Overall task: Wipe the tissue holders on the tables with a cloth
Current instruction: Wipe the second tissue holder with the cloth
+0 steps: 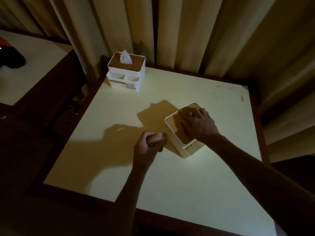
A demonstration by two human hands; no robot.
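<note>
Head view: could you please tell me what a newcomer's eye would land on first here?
Probably the right hand resting on the wooden lid of the near tissue holder at the table's centre. Beside it, the left hand grips a bunched cloth. A second holder with tissue sticking up stands at the far-left corner.

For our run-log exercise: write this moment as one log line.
left hand: grips cloth | right hand: rests on near tissue holder lid | far tissue holder: untouched | table
</note>
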